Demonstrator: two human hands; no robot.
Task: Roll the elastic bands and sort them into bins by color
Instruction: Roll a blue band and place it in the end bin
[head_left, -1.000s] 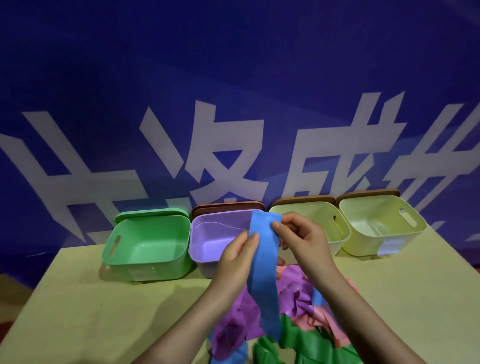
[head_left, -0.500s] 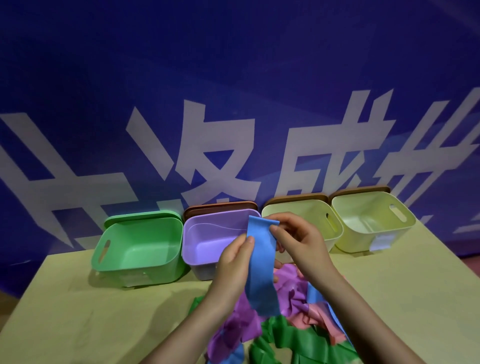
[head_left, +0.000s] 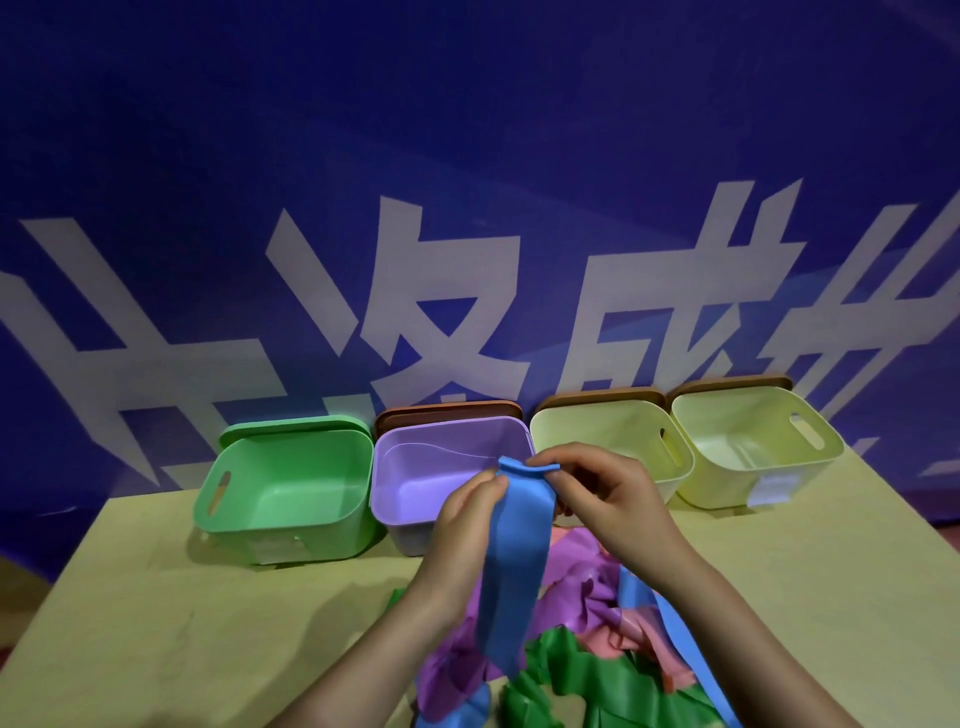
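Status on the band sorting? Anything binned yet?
Nothing binned: the green bin, purple bin and two pale yellow bins all look empty. In hand: the left hand and right hand pinch the top edge of a blue band, which hangs unrolled. Left: roll it, then work through the pile of purple, green, pink and blue bands on the table.

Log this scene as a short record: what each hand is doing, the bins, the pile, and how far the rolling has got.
left hand: pinches blue band's top edge
right hand: pinches same edge
blue band: held up, hanging flat, top edge just curling
bins: green bin, purple bin, two yellow bins; no bands visible inside
pile: purple, pink, green, blue bands on table
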